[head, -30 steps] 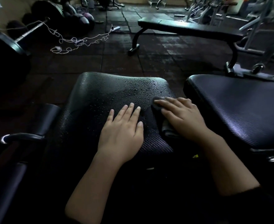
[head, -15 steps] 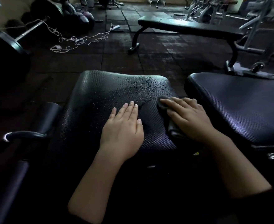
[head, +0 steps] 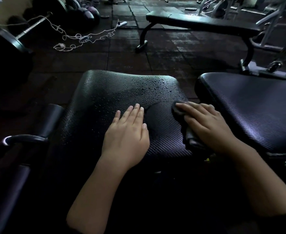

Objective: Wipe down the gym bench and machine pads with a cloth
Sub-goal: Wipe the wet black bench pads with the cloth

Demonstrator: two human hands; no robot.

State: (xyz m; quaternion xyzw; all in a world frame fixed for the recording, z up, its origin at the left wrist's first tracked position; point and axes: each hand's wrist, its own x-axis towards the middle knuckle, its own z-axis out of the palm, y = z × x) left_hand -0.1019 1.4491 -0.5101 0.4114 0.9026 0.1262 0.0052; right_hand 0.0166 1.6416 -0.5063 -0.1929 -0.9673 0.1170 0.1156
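We find no writing we can read; only a small yellow spot (head: 207, 159) below the pad's near right corner, too small to make out. Two hands are on one seat pad (head: 105, 98). Our left hand (head: 127, 132) lies flat on its middle, fingers straight and close together, holding nothing. Our right hand (head: 206, 124) presses one dark cloth (head: 181, 115) onto the pad's right edge, fingers straight and slightly spread over it; the cloth's tail bunches under the palm. Against half a second ago, the right hand and cloth sit a little farther right, nearer the edge, while the left hand has barely shifted. Water droplets (head: 152, 85) still bead across the pad's far half. To the right, just beside it across a narrow gap, is a second pad (head: 257, 107), dry-looking. At the left are one roller pad (head: 52, 119) and a curved handle (head: 20, 139). Farther out on the tiled floor (head: 128, 53) we count one flat bench (head: 198, 21), one tangled string (head: 81, 38), a barbell (head: 30, 27) with a plate (head: 2, 43), and a few dark balls (head: 86, 14) in the far left corner.
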